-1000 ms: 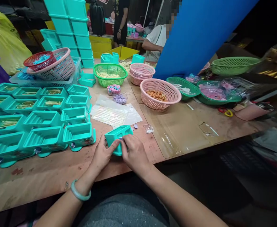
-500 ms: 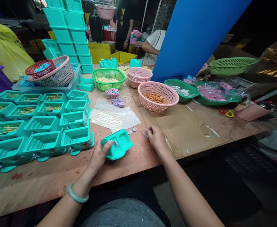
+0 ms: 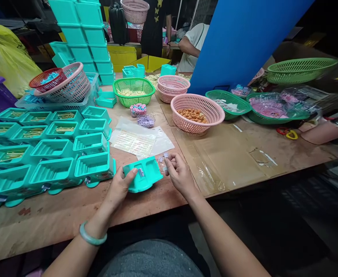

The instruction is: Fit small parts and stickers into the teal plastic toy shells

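Note:
My left hand (image 3: 120,187) grips a small teal plastic box (image 3: 143,174), tilted on the wooden table (image 3: 71,207) near its front edge. A tiny lilac piece sits on the box's side. My right hand (image 3: 179,174) is just right of the box, fingers pinched on a small clear packet (image 3: 162,161) with a lilac bit in it. A clear sheet of stickers (image 3: 134,141) lies right behind the box.
Rows of teal boxes (image 3: 53,148) fill the table's left. Behind are green (image 3: 133,90) and pink baskets (image 3: 197,113), a stack of teal bins (image 3: 82,34), and a blue board (image 3: 244,38). Scissors (image 3: 287,132) lie at right. Other people work at the back.
My right hand left the box, reached right to a small packet on the table, and has come back toward the box with it. The left hand kept hold of the box.

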The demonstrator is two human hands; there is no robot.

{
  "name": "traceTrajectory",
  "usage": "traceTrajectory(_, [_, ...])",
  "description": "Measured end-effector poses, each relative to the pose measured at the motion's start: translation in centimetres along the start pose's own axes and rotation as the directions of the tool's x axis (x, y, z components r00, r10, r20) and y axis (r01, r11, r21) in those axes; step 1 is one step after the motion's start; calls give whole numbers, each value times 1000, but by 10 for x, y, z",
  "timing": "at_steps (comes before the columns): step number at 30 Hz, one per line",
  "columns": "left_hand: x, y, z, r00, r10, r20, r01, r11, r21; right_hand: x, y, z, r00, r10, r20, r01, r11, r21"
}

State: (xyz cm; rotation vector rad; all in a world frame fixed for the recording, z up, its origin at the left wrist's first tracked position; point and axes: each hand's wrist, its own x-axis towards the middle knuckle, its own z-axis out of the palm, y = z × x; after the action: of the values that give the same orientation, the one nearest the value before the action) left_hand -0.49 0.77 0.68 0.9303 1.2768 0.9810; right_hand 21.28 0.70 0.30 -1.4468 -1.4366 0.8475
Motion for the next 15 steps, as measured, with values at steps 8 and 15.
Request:
traceTrajectory(8, [0,-1,0,1000,6,-19,-6,999,41,-7,-7,8,998,-24,-60,18,994,-107])
traceTrajectory(15, [0,-2,2,998,50,-39,-46,995,93,-7,-8,19,982,-109,-157,63,960,-272])
